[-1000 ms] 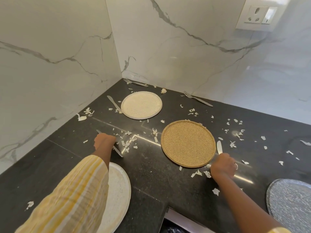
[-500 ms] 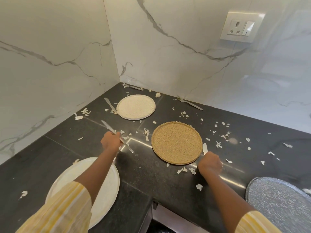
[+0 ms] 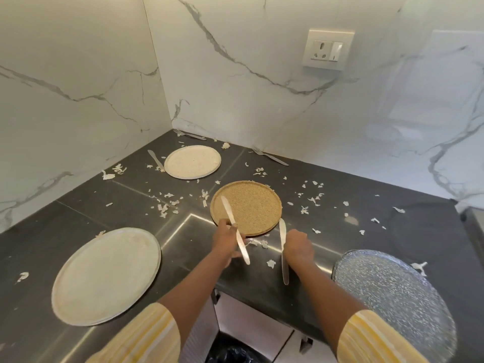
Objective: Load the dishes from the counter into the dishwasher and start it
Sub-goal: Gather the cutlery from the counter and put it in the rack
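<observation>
Across the dark desk (image 3: pixel 78 213), a white plate (image 3: pixel 104 276) lies left of the grips and a speckled plate (image 3: pixel 392 297) lies right, with a brown plate (image 3: pixel 254 205) just beyond both. The left grip (image 3: pixel 226 238) curls tight around the left knife (image 3: pixel 227 210), its blade over the brown plate. The right grip (image 3: pixel 298 244) clasps the right knife (image 3: pixel 284 265) just beside that plate.

Four plates occupied the counter (image 3: pixel 86 213): a white plate (image 3: pixel 104 276) at left, a speckled plate (image 3: pixel 392 297) at right, a brown plate (image 3: pixel 254 205) centrally, a cream plate (image 3: pixel 192 161) behind. Lanes of dark surface strewn with scraps (image 3: pixel 163 208) ran between them; marble walls (image 3: pixel 235 106) closed the rear and left, with forks (image 3: pixel 271 156) along the rear wall's foot.
</observation>
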The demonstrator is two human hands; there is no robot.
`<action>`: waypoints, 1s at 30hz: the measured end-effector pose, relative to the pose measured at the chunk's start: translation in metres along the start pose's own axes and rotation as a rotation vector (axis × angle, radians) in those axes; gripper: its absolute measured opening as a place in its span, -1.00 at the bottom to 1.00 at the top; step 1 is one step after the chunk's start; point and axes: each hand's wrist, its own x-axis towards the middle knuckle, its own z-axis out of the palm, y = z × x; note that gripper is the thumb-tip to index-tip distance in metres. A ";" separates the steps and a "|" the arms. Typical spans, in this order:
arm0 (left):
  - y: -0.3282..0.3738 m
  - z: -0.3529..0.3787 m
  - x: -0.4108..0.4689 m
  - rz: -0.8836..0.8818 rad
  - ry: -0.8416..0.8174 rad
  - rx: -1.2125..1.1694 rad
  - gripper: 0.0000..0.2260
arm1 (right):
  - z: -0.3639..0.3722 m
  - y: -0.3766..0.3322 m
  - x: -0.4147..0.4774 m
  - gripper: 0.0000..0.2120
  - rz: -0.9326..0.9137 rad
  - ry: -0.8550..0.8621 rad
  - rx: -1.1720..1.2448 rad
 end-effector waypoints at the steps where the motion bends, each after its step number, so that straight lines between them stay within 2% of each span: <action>1: -0.002 0.006 -0.007 -0.005 -0.011 0.003 -0.88 | -0.001 0.001 -0.004 -0.77 -0.014 0.006 0.024; 4: -0.008 0.020 -0.025 -0.038 -0.047 -0.016 -0.84 | 0.001 0.002 -0.015 -0.79 -0.049 0.036 0.074; 8: -0.015 0.026 -0.045 -0.052 -0.108 -0.030 -0.66 | 0.012 0.002 -0.032 -0.78 -0.052 0.086 0.009; 14: -0.027 0.016 -0.056 -0.052 -0.128 -0.007 -0.53 | 0.018 -0.009 -0.026 -0.78 0.066 0.063 0.099; 17: -0.030 0.006 -0.055 -0.057 -0.136 -0.029 -0.56 | 0.018 -0.012 -0.022 -0.76 0.079 0.040 0.021; 22: -0.033 -0.006 -0.048 -0.063 -0.133 -0.049 -0.66 | 0.023 -0.014 -0.020 -0.73 -0.012 0.041 -0.236; 30: -0.038 -0.009 -0.050 -0.072 -0.091 -0.058 -0.77 | 0.008 0.010 -0.019 -0.75 -0.022 0.027 -0.052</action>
